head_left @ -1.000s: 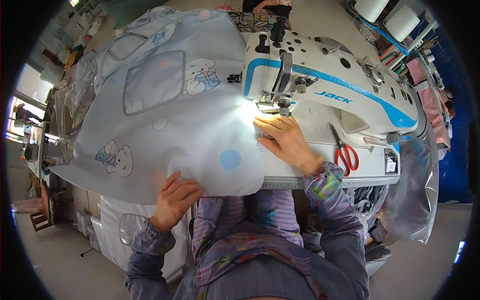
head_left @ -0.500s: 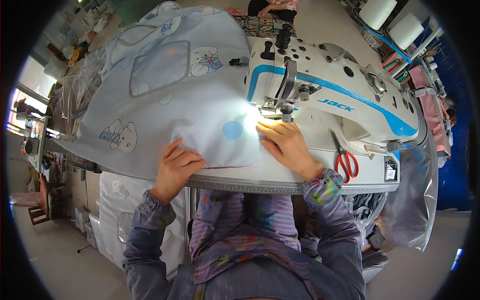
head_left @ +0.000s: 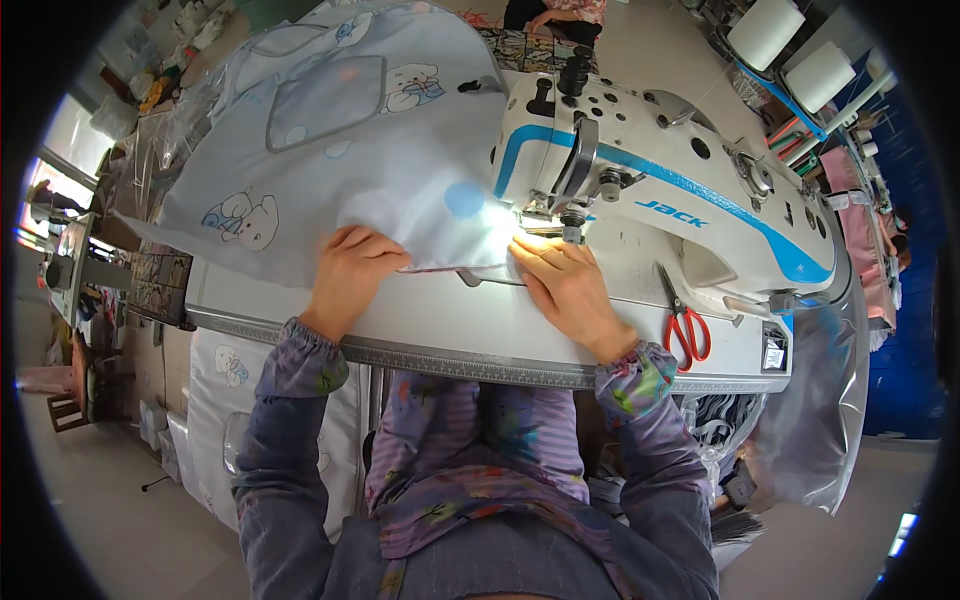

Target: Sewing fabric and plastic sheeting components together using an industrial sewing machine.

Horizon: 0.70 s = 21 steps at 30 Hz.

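A pale blue fabric piece (head_left: 400,190) with printed white animals and blue dots spreads over the sewing table and runs under the head of a white-and-blue sewing machine (head_left: 640,180). My left hand (head_left: 355,272) is closed, its curled fingers pinching the fabric's near edge. Beside the lit needle area, my right hand (head_left: 568,290) rests with its fingers stretched on the fabric's edge and the thumb apart. Its fingertips come close to the presser foot, which is partly hidden by the machine head. Red-handled scissors (head_left: 688,330) lie on the table right of this hand.
A ruler strip (head_left: 450,365) follows the table's front edge. More printed fabric (head_left: 225,400) hangs below on the left. White thread cones (head_left: 765,35) stand at the far right, above clear plastic sheeting (head_left: 815,400). Another person (head_left: 560,18) sits beyond the table.
The fabric's near edge has moved away from the table's front, baring more tabletop. My left hand has moved forward with it and its fingers have curled in. The right hand stays near the needle.
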Each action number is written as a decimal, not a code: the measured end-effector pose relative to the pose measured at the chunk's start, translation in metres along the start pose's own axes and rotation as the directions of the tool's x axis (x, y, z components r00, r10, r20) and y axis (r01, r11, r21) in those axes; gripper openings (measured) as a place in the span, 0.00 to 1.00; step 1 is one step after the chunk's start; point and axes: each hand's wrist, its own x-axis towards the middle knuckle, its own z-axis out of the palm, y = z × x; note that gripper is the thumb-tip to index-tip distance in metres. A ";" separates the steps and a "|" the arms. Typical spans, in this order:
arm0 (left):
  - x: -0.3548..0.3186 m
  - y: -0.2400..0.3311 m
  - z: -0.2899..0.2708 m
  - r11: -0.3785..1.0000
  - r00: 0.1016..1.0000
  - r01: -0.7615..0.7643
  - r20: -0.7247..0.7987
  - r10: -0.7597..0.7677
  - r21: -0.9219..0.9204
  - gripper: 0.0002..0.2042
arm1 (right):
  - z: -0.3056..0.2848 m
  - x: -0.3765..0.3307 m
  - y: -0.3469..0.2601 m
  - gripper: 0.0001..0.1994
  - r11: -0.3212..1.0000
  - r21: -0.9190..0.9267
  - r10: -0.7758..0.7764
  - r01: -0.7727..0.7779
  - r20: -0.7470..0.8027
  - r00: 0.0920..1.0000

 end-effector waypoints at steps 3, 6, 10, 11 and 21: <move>0.010 0.014 -0.005 0.999 0.999 -0.009 0.053 0.007 0.042 0.09 | -0.002 0.002 0.002 0.18 1.000 -0.017 0.021 -0.021 -0.001 1.000; 0.013 0.048 -0.009 1.000 0.989 -0.023 0.144 0.022 0.005 0.10 | -0.002 0.004 0.006 0.18 0.999 -0.010 0.036 -0.036 -0.020 0.999; 0.028 0.092 -0.008 0.997 0.981 0.017 0.191 -0.032 0.076 0.09 | -0.005 0.013 0.010 0.19 0.998 0.002 0.061 -0.061 -0.011 0.998; 0.031 0.099 -0.004 0.996 0.983 0.038 0.174 -0.053 0.086 0.08 | -0.004 0.013 0.011 0.20 0.998 0.008 0.056 -0.056 -0.015 0.998; 0.067 0.134 0.040 0.976 0.987 0.055 0.139 -0.086 0.211 0.09 | -0.007 0.019 0.012 0.19 0.997 0.061 0.050 -0.046 -0.060 0.997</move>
